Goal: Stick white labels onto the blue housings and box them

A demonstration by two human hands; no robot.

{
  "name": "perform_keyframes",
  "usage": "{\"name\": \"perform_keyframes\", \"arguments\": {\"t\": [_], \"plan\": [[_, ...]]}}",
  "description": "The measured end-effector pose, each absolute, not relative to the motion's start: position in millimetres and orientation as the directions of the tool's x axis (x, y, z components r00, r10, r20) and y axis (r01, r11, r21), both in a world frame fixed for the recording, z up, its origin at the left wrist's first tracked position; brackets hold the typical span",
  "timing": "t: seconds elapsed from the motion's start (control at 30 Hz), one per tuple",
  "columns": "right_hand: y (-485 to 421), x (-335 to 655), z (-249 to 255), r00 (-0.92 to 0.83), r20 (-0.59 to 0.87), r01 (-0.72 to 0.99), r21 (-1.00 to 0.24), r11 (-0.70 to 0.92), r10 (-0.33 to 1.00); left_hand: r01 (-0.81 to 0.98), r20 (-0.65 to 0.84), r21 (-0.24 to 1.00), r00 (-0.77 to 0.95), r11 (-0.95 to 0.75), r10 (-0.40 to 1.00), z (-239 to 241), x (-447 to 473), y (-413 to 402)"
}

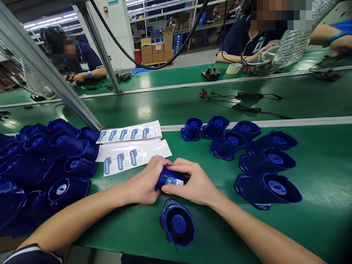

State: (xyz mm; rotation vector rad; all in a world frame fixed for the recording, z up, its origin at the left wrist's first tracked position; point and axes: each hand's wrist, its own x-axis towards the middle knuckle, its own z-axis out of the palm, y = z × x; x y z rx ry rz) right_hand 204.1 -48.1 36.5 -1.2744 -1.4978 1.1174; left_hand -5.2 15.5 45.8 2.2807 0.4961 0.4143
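Note:
Between my two hands is a blue plastic horn housing [168,177], tipped on its side, with a blue-and-white label [176,181] on its wall. My left hand [148,179] is closed around its left end. On the right end, my right hand [194,181] grips it, thumb along the label and fingers over the top. Just below my hands, another blue housing [178,223] rests on the green table. Printed label sheets [137,157] lie beyond my left hand, and some labels are gone from the nearer one.
A heap of blue housings [41,165] covers the left side. Several more housings [275,157] stand in loose rows at right. A metal post [63,69] slants down at left. Black cables [250,96] lie on the green strip behind the rail; people sit beyond.

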Motion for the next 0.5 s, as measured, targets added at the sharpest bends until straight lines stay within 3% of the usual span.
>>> {"name": "perform_keyframes", "arguments": {"t": [0.2, 0.33, 0.5], "plan": [[-41, 213, 33, -0.176, -0.083, 0.123, -0.990, -0.062, 0.981, 0.191, 0.155, 0.678, 0.907, -0.710, 0.392, 47, -8, 15], [-38, 217, 33, -0.208, -0.108, 0.040, -0.994, -0.102, 0.972, 0.165, 0.156, 0.654, 0.925, -0.738, 0.345, 50, -8, 14], [-39, 222, 35, -0.251, -0.092, 0.054, -0.995, -0.080, 0.964, 0.157, 0.155, 0.644, 0.932, -0.748, 0.328, 51, -8, 15]]}}
